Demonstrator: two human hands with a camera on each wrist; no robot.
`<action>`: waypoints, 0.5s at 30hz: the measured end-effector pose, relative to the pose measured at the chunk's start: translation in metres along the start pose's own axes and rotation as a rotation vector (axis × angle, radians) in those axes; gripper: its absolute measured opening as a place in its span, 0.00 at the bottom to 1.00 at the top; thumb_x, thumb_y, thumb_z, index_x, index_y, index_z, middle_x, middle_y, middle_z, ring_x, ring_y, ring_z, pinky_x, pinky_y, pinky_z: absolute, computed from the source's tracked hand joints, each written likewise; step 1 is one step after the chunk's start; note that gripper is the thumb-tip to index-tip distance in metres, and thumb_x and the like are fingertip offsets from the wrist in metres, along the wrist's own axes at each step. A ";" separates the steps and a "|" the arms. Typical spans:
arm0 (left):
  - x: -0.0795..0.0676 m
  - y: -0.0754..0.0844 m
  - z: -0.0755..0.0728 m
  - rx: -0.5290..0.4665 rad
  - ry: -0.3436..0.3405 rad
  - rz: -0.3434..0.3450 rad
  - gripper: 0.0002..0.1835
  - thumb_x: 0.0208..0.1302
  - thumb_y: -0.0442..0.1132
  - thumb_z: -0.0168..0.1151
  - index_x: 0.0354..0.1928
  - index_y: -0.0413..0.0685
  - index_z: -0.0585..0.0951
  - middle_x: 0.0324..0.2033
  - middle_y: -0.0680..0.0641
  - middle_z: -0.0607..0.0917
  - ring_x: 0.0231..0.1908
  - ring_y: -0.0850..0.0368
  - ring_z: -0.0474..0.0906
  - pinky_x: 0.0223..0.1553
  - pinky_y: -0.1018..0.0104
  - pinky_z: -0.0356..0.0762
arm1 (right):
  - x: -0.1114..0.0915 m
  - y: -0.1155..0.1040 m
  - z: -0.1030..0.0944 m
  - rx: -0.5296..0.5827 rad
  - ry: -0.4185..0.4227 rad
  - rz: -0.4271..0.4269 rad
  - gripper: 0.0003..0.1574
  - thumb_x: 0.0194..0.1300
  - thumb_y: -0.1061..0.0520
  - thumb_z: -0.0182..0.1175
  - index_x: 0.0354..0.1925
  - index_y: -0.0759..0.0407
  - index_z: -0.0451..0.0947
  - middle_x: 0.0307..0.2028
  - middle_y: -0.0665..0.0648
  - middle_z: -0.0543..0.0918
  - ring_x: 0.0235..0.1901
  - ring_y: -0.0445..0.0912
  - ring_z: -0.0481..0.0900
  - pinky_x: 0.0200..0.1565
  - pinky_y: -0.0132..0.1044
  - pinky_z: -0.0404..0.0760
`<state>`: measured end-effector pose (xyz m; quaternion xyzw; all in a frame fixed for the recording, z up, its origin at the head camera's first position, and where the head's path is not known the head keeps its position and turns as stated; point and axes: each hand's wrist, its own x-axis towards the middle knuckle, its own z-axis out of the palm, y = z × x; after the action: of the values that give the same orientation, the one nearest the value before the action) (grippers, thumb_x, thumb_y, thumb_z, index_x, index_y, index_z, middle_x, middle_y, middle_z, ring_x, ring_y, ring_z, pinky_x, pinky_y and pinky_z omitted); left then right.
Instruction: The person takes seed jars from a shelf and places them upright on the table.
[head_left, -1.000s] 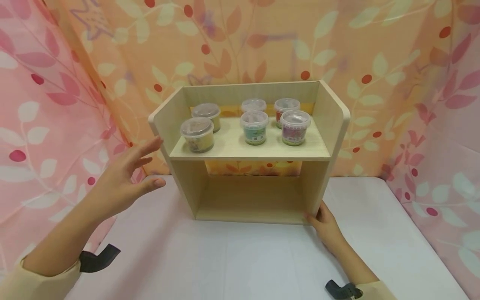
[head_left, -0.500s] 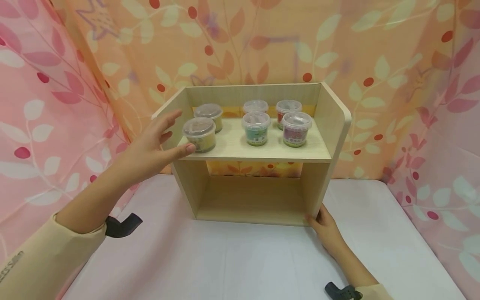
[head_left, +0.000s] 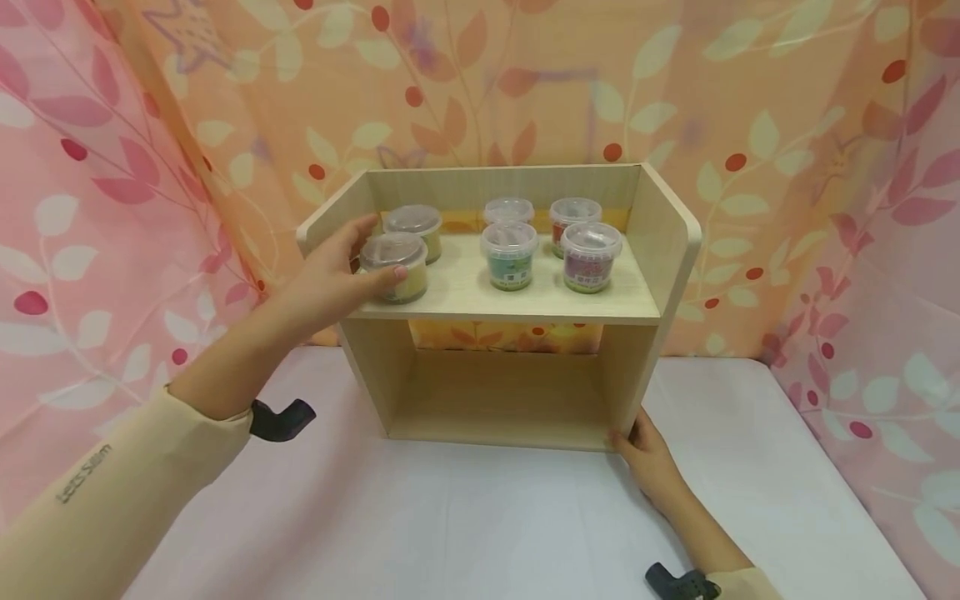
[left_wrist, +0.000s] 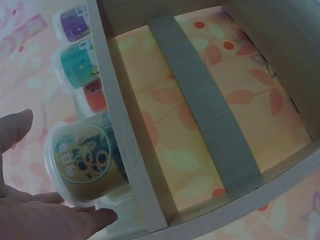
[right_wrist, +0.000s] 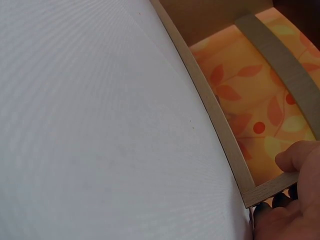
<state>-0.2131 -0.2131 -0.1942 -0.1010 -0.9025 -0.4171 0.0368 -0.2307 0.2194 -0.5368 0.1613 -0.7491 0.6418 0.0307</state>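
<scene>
A small two-tier wooden shelf [head_left: 502, 315] stands on the white-covered table. My left hand [head_left: 322, 279] reaches around the front-left lidded tub [head_left: 405, 287], which holds something yellowish. In the left wrist view the thumb [left_wrist: 16, 129] stands apart from that tub [left_wrist: 90, 160], and the fingers lie along its other side. The tub sits on the upper board. At the lower right my right hand [head_left: 651, 462] grips the shelf's side panel [head_left: 633, 375]. Its thumb [right_wrist: 290, 157] is on the inner face and the fingers are outside.
Behind the front-left tub stands another yellowish tub [head_left: 431, 237]. Further right on the upper board are a teal tub [head_left: 510, 267], a purple tub [head_left: 588, 268], a red tub [head_left: 558, 229] and a clear-lidded tub [head_left: 508, 208]. Floral cloth [head_left: 480, 83] hangs behind and at both sides.
My left hand has moved right and up from beside the shelf to the front-left tub. The right hand keeps its grip on the panel, and the tubs stay where they were.
</scene>
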 end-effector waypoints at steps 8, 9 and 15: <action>0.008 -0.006 0.005 -0.041 0.015 -0.036 0.50 0.68 0.47 0.69 0.81 0.43 0.50 0.77 0.40 0.61 0.75 0.44 0.61 0.76 0.49 0.59 | 0.000 -0.001 0.001 -0.004 -0.012 0.007 0.47 0.75 0.67 0.55 0.82 0.55 0.45 0.77 0.72 0.56 0.75 0.70 0.55 0.61 0.16 0.66; 0.010 -0.006 0.005 -0.050 0.024 -0.041 0.49 0.68 0.46 0.69 0.81 0.43 0.50 0.77 0.40 0.61 0.74 0.44 0.62 0.76 0.49 0.59 | 0.000 -0.001 0.001 -0.002 -0.015 0.012 0.46 0.76 0.66 0.55 0.82 0.54 0.45 0.77 0.72 0.55 0.75 0.70 0.55 0.61 0.16 0.66; 0.008 -0.004 0.009 -0.057 0.078 -0.030 0.48 0.66 0.44 0.72 0.80 0.40 0.55 0.76 0.40 0.63 0.72 0.44 0.66 0.73 0.50 0.65 | 0.000 0.000 0.000 -0.002 -0.015 0.016 0.46 0.76 0.66 0.55 0.82 0.54 0.46 0.77 0.71 0.57 0.75 0.69 0.56 0.60 0.15 0.66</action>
<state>-0.2217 -0.2070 -0.2018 -0.0721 -0.8894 -0.4470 0.0630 -0.2306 0.2195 -0.5371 0.1601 -0.7511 0.6401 0.0203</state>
